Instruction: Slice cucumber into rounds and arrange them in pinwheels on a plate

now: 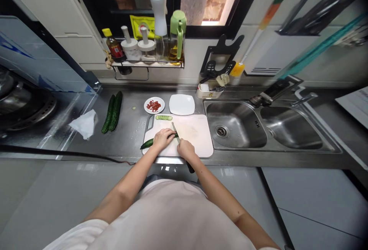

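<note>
A white cutting board [198, 135] lies on the steel counter. Across its left part runs a dark green cucumber [147, 143], with my left hand [162, 139] closed over it near its right end. My right hand [186, 149] grips a knife [176, 132] whose black handle sticks out below the hand. The blade stands at the cucumber's right end, just beside my left fingers. Several cucumber slices [163, 118] lie in a row at the board's top left. Behind the board are a plate of chopped red pieces [154, 105] and a white square plate [182, 105] with nothing on it.
Two whole cucumbers [115, 111] and a crumpled white cloth or paper [85, 124] lie on the left. A double sink [237, 123] adjoins the board on the right. Behind, a rack [149, 64] holds bottles and jars, and a utensil holder [209, 92] stands by the wall.
</note>
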A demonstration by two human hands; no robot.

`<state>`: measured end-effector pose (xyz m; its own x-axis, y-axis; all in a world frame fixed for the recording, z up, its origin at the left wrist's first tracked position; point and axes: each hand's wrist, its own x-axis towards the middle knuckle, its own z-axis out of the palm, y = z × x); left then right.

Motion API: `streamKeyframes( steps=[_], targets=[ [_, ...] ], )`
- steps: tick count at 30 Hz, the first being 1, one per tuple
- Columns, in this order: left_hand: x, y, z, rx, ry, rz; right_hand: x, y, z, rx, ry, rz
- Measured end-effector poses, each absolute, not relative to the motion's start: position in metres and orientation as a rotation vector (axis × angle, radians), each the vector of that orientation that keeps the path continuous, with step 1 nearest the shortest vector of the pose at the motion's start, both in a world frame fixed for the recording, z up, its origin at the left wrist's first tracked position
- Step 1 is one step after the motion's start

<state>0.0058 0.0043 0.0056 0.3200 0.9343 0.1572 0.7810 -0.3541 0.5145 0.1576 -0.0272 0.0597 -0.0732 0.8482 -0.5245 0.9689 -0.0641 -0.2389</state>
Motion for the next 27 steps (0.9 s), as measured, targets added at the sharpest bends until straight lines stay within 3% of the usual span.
streamKeyframes(
  steps=[27],
  targets=[
    [0.005,0.004,0.006,2.229,1.524,0.634,0.178,-0.074,0.054,1.942,1.981,-0.812]
  ],
)
